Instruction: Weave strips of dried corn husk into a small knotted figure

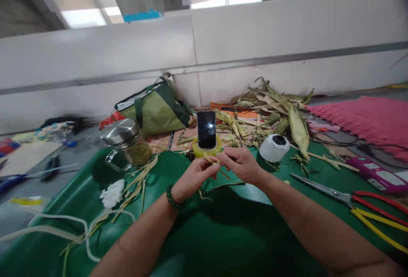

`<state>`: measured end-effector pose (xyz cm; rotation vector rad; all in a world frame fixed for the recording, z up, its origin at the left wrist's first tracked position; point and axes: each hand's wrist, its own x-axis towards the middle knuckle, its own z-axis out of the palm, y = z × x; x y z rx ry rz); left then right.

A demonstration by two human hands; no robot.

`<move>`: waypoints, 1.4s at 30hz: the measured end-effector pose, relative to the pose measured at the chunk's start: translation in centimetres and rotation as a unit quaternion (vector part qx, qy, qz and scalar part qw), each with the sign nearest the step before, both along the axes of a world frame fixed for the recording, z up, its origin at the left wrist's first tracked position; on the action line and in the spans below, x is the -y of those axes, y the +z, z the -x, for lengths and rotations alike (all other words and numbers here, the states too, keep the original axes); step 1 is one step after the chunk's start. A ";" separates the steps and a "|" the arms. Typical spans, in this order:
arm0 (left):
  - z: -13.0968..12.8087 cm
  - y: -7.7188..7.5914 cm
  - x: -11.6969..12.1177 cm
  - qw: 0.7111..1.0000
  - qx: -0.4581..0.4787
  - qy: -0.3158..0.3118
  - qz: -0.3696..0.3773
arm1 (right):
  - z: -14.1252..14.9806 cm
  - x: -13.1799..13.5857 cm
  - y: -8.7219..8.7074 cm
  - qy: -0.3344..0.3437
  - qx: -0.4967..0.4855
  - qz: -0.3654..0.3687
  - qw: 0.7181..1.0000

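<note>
Both my hands meet over the green mat [223, 243], just in front of an upright phone [206, 130]. My left hand [197, 177], with a dark green bead bracelet at the wrist, is closed in a pinch on a thin pale strip of corn husk [225, 175]. My right hand [241, 165] pinches the same strip close beside it. The fingertips nearly touch and hide part of the strip. Below the hands, another thin husk strand [223, 187] lies on the mat. Behind them, a yellow tape roll [204, 152] sits at the phone's base.
Scissors [334, 194] with red and yellow handles lie at right, near a purple box [376, 175]. A white roll [273, 149] stands before piled corn husks [298, 130]. At left are a lidded glass mug [127, 145], crumpled white tissue [112, 193] and white cord [57, 228].
</note>
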<state>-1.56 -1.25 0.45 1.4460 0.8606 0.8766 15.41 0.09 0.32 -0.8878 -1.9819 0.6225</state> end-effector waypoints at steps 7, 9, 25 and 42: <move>0.6 0.2 0.0 0.996 -0.054 -0.013 -0.066 | 0.2 0.6 -0.1 -0.036 -0.045 -0.008 0.998; 0.8 0.2 0.0 0.997 -0.048 -0.013 -0.053 | 0.2 0.4 -0.1 -0.030 -0.066 0.020 0.997; -1.0 -1.8 -0.1 0.972 0.186 0.122 0.070 | 2.5 0.5 -1.7 -0.078 -0.232 0.133 0.961; 0.0 0.3 0.3 0.999 -0.023 -0.019 -0.019 | 0.3 0.5 0.1 0.022 -0.046 0.059 0.997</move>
